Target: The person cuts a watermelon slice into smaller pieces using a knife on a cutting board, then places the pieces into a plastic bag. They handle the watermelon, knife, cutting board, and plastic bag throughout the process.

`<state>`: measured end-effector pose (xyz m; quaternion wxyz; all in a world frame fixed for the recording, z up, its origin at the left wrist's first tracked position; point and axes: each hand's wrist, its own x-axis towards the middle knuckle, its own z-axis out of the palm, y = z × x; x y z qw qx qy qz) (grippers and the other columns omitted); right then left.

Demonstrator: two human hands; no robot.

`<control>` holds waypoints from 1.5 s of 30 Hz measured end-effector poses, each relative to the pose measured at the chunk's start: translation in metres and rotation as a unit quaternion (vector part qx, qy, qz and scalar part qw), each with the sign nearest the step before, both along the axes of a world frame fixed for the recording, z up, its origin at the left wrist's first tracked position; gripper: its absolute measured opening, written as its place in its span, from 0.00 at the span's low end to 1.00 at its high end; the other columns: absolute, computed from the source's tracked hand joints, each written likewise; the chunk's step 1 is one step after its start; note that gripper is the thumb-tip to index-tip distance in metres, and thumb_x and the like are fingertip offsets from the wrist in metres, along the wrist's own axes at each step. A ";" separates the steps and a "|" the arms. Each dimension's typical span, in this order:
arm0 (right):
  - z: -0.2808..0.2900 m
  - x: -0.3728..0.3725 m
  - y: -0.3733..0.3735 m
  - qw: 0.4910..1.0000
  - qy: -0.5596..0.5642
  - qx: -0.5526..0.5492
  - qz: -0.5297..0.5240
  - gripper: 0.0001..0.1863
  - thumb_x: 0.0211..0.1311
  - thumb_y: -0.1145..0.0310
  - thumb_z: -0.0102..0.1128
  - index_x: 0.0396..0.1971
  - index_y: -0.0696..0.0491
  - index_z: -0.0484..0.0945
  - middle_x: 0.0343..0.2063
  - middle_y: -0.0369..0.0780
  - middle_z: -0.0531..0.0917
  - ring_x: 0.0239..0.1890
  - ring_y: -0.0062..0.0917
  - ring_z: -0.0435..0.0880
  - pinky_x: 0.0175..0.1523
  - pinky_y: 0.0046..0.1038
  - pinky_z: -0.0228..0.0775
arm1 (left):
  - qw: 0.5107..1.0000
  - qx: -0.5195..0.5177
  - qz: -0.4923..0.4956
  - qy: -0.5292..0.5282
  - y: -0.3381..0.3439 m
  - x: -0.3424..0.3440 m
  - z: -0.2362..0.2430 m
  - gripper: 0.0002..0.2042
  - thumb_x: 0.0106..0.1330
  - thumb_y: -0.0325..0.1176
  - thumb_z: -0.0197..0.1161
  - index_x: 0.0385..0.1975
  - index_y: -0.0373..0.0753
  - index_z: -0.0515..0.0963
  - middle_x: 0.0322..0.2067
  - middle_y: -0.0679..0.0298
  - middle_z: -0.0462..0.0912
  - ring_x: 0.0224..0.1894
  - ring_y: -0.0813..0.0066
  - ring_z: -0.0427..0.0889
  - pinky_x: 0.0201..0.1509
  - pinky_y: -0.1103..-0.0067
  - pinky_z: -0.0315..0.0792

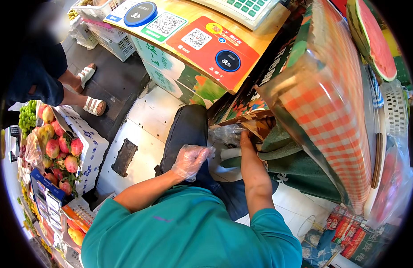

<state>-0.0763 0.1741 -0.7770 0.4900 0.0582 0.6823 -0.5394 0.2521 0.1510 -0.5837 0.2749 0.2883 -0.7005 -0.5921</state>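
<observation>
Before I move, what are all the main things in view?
Counter: one, wood-coloured, top centre.
Keypad device: one, white with green keys, on counter.
QR codes: two, black and white, on counter.
Payment discs: two, black with blue rims, on counter.
Watermelon piece: one, red and green, upper right.
Checked cloth: one, orange and white, right.
Cloth: count unclear, dark green, right of centre.
Grapes: uncounted, green, far left.
Probable dragon fruit: several, red, left.
Sandals: two, white, on another person, upper left.
Crumpled plastic: count unclear, clear, centre.
Left hand: one, clear-gloved, curled, centre.
Right hand: one, mostly hidden, beside crumpled plastic.
Shirt: one, teal, bottom centre.
</observation>
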 end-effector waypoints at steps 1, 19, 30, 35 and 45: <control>0.001 0.000 0.001 1.000 -0.002 -0.001 -0.001 0.07 0.57 0.69 0.64 0.36 0.50 0.84 0.36 0.39 0.85 0.34 0.27 0.80 0.33 0.33 0.72 | 1.000 -0.011 -0.003 -0.002 -0.003 0.003 0.000 0.12 0.74 0.32 0.57 0.37 0.30 0.84 0.29 0.53 0.88 0.30 0.61 0.87 0.37 0.71 0.80; 0.004 0.002 0.027 0.999 -0.030 -0.003 -0.015 0.07 0.58 0.70 0.65 0.37 0.50 0.82 0.35 0.38 0.84 0.32 0.24 0.78 0.32 0.30 0.69 | 0.999 -0.033 0.035 0.000 -0.015 0.007 -0.008 0.13 0.74 0.33 0.57 0.37 0.30 0.85 0.30 0.54 0.88 0.32 0.65 0.88 0.39 0.72 0.81; -0.004 -0.009 0.048 0.998 -0.050 -0.013 -0.018 0.07 0.59 0.70 0.66 0.37 0.50 0.82 0.34 0.37 0.84 0.31 0.22 0.76 0.31 0.28 0.68 | 0.999 -0.003 0.040 -0.023 0.004 -0.003 -0.004 0.13 0.74 0.35 0.58 0.36 0.32 0.85 0.30 0.55 0.89 0.32 0.66 0.88 0.39 0.73 0.80; -0.005 -0.011 0.055 0.998 -0.053 -0.010 -0.016 0.07 0.59 0.70 0.66 0.37 0.50 0.81 0.34 0.37 0.84 0.30 0.21 0.76 0.31 0.28 0.67 | 0.998 0.018 0.036 -0.046 0.012 -0.005 0.002 0.14 0.75 0.36 0.58 0.35 0.32 0.85 0.30 0.55 0.89 0.31 0.69 0.87 0.41 0.74 0.80; -0.007 -0.012 0.054 0.999 -0.045 -0.004 -0.006 0.07 0.60 0.71 0.67 0.38 0.50 0.80 0.33 0.36 0.83 0.29 0.20 0.75 0.30 0.26 0.65 | 0.998 0.013 0.018 -0.064 0.019 -0.007 0.015 0.12 0.74 0.32 0.57 0.38 0.32 0.86 0.32 0.54 0.89 0.34 0.68 0.89 0.42 0.74 0.82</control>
